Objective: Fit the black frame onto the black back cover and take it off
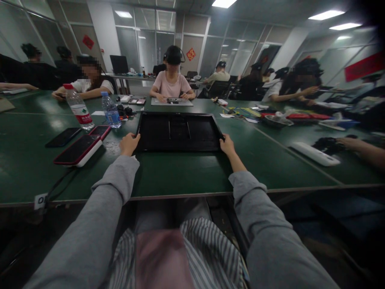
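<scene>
A flat black laptop base (179,131) lies on the green table (186,172) straight in front of me. My left hand (129,144) grips its near left corner, fingers curled over the edge. My right hand (227,145) grips the near right corner the same way. Both arms are in grey sleeves and stretch forward over the table edge.
Left of the black base lie a red phone on a white power bank (78,150), a red phone (100,131) and a dark phone (63,137), with two water bottles (78,106) behind. A white bar (315,153) lies at right. Several people sit around the table.
</scene>
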`<state>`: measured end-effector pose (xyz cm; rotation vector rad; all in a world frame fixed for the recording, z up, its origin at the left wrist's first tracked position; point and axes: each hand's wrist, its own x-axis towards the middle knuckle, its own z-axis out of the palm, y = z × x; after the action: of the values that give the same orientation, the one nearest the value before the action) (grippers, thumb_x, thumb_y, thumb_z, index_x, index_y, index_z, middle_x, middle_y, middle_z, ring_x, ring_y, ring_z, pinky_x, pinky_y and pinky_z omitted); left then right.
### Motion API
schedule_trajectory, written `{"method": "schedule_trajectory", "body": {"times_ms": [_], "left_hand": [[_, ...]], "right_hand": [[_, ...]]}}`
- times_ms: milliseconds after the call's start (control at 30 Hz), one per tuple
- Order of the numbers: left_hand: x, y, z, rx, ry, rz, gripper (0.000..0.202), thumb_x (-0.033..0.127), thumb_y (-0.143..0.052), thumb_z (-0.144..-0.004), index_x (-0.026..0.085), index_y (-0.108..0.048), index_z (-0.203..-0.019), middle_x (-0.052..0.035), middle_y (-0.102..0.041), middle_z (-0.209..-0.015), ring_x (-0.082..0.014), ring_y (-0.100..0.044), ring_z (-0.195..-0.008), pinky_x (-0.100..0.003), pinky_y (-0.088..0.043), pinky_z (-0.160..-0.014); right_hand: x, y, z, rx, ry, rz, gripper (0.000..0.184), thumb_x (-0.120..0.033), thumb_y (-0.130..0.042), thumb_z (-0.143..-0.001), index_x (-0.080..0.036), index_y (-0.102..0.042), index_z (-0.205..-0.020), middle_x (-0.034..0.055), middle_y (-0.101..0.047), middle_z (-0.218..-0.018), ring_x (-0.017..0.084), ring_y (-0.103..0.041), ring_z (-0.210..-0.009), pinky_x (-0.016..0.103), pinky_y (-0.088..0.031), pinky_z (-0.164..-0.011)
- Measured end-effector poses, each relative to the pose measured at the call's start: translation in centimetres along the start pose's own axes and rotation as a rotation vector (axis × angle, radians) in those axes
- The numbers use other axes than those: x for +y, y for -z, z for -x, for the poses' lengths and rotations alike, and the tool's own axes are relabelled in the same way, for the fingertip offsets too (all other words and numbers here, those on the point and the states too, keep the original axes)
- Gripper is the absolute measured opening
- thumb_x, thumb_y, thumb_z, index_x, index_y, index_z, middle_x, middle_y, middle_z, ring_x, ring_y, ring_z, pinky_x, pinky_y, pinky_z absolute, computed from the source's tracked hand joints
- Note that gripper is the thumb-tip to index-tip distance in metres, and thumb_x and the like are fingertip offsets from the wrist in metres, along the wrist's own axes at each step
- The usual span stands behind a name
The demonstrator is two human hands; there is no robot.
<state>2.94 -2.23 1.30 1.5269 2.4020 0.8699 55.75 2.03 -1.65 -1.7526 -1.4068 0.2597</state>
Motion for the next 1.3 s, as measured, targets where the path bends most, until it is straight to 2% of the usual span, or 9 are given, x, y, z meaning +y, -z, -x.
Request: {"method": "schedule_trajectory", "body": {"times_ms": [100,233,333,633,767,867,1033,1133,1300], "left_hand": [[-0.3,-0.1,-0.3,-0.018,-0.024,0.047,0.053,0.062,-0.057,-0.106,0.02,-0.078,-0.131,-0.0215,-0.076,-0.14,-0.0422,-0.067,-0.137,-0.052,-0.052,-0.111],[-0.8,-0.5,-0.9,-0.022,-0.042,0.103,0.055,0.066,-0.055,-0.106,0.02,-0.08,-0.125,-0.0223,-0.077,-0.138,-0.0441,-0.068,-0.135,-0.054,-0.052,-0.11],[-1.1,-0.6,-1.3,-0.027,-0.047,0.123,0.054,0.066,-0.054,-0.106,0.021,-0.08,-0.121,-0.0217,-0.078,-0.137,-0.0425,-0.069,-0.134,-0.052,-0.052,-0.11],[-1.2,-0.8,-1.6,-0.044,-0.059,0.119,0.058,0.065,-0.048,-0.11,0.019,-0.08,-0.123,-0.0222,-0.077,-0.137,-0.0391,-0.07,-0.132,-0.047,-0.052,-0.109],[-1.2,-0.6,-1.7,-0.078,-0.049,0.078,0.061,0.066,-0.045,-0.11,0.019,-0.08,-0.125,-0.0233,-0.077,-0.138,-0.0408,-0.07,-0.133,-0.048,-0.052,-0.108],[-1.4,-0.2,-1.9,-0.103,-0.062,0.04,0.06,0.065,-0.044,-0.11,0.02,-0.08,-0.126,-0.0221,-0.077,-0.14,-0.0409,-0.069,-0.135,-0.048,-0.051,-0.109],[-1.9,0.5,-2.2,-0.134,-0.107,0.02,0.053,0.058,-0.046,-0.11,0.02,-0.081,-0.123,-0.0182,-0.079,-0.137,-0.0378,-0.071,-0.133,-0.043,-0.051,-0.108],[-2.1,0.5,-2.2,-0.137,-0.114,0.025,0.053,0.057,-0.046,-0.11,0.02,-0.081,-0.12,-0.0174,-0.079,-0.137,-0.0375,-0.071,-0.131,-0.042,-0.051,-0.107],[-2.6,-0.1,-2.6,-0.103,-0.113,0.1,0.053,0.058,-0.044,-0.112,0.019,-0.08,-0.121,-0.0179,-0.079,-0.136,-0.036,-0.07,-0.134,-0.04,-0.051,-0.109]], "right_hand": [[0.1,0.1,-0.1,-0.016,-0.024,0.01,0.051,-0.034,-0.06,-0.094,-0.017,-0.063,-0.142,0.0234,-0.074,-0.14,0.039,-0.068,-0.138,0.06,-0.049,-0.123],[0.1,0.2,-0.1,-0.007,-0.023,-0.023,0.049,-0.034,-0.061,-0.093,-0.02,-0.064,-0.14,0.0196,-0.077,-0.134,0.037,-0.069,-0.136,0.06,-0.05,-0.122],[0.1,0.2,-0.1,-0.006,-0.021,-0.036,0.05,-0.032,-0.06,-0.093,-0.019,-0.065,-0.141,0.0195,-0.077,-0.135,0.037,-0.068,-0.137,0.06,-0.051,-0.122],[0.1,0.0,-0.4,-0.05,-0.018,-0.008,0.061,-0.025,-0.06,-0.092,-0.012,-0.061,-0.152,0.0229,-0.069,-0.152,0.037,-0.063,-0.149,0.057,-0.044,-0.13],[-0.2,0.4,-0.4,-0.055,0.008,-0.058,0.059,-0.029,-0.066,-0.089,-0.014,-0.064,-0.146,0.0224,-0.073,-0.147,0.04,-0.064,-0.146,0.063,-0.043,-0.13],[-0.2,1.2,-0.4,-0.061,-0.062,-0.088,0.049,-0.031,-0.07,-0.089,-0.015,-0.07,-0.135,0.0207,-0.078,-0.135,0.038,-0.07,-0.136,0.061,-0.049,-0.124],[0.5,2.4,-0.5,-0.215,-0.126,-0.205,0.031,-0.035,-0.073,-0.093,-0.018,-0.076,-0.118,0.0158,-0.082,-0.116,0.034,-0.077,-0.114,0.058,-0.061,-0.11],[0.7,2.3,-0.7,-0.205,-0.152,-0.261,0.034,-0.034,-0.077,-0.088,-0.02,-0.076,-0.119,0.012,-0.082,-0.11,0.033,-0.078,-0.11,0.059,-0.063,-0.106],[1.0,1.2,-1.4,-0.135,-0.15,-0.315,0.049,-0.034,-0.082,-0.08,-0.02,-0.075,-0.127,0.0121,-0.082,-0.115,0.034,-0.078,-0.114,0.058,-0.063,-0.109]]}}
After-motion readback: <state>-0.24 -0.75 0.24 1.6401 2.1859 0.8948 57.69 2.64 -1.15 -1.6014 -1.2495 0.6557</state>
